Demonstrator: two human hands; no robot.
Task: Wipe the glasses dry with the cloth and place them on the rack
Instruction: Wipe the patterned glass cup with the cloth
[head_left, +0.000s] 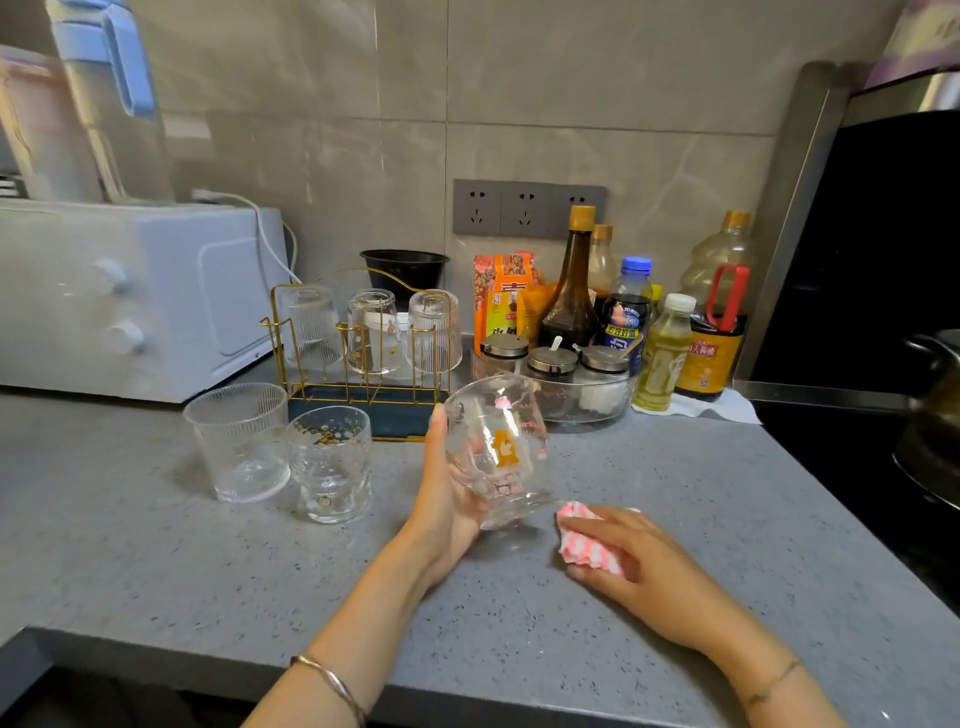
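My left hand (447, 499) grips a clear glass with a bear print (501, 447), tilted just above the grey counter (156, 561). My right hand (639, 561) lies on the counter to its right and holds a pink-and-white striped cloth (584, 543), a little apart from the glass. A gold wire rack (363, 358) with a dark tray stands behind, with three glasses upside down on it. Two more glasses stand upright left of my hand: a ribbed one (241, 441) and a textured one (330, 462).
A white toaster oven (130, 296) stands at the back left. Sauce bottles (571, 291), snack bags and a glass dish of seasoning jars (576, 379) crowd the back right. A black stove with a pan (930, 431) lies at the far right.
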